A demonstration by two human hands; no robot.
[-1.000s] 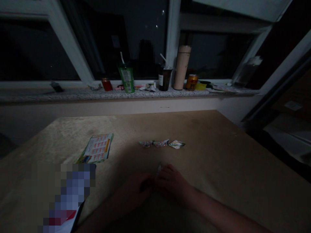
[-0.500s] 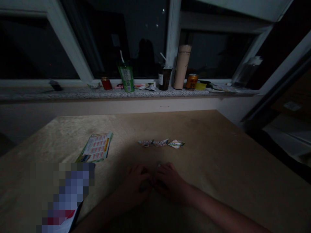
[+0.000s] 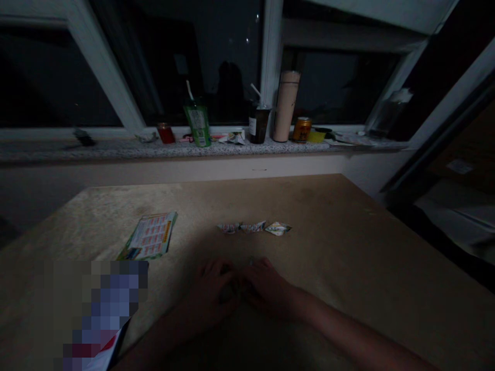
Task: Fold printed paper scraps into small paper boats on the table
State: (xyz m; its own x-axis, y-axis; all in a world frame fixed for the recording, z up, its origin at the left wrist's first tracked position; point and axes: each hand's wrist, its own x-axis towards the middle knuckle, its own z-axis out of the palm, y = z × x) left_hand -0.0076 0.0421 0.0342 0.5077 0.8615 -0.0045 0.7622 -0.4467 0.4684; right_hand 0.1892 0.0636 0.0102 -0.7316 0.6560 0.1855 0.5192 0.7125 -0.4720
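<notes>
My left hand [image 3: 214, 289] and my right hand [image 3: 266, 286] meet low over the table, fingers curled and fingertips close together. Deep shadow hides what is between them; a tiny pale bit shows at the right fingers. Just beyond the hands lie three small folded papers with coloured print in a row: a left one [image 3: 228, 228] and a middle one [image 3: 252, 226], both with pointed ends like little boats, and a flatter diamond-shaped one [image 3: 278, 228] on the right. Neither hand touches them.
A stack of printed leaflets [image 3: 151, 234] lies left on the table [image 3: 320, 206], near a pixelated item [image 3: 112, 304]. Along the windowsill [image 3: 228, 149] stand a red jar [image 3: 165, 133], a green cup [image 3: 199, 125], a dark cup [image 3: 258, 126], a tall flask [image 3: 286, 105] and an orange can [image 3: 302, 130].
The whole view has shifted slightly, so the sill and table items sit a little further left. Both hands stay together, with only slight movement at the fingers.
</notes>
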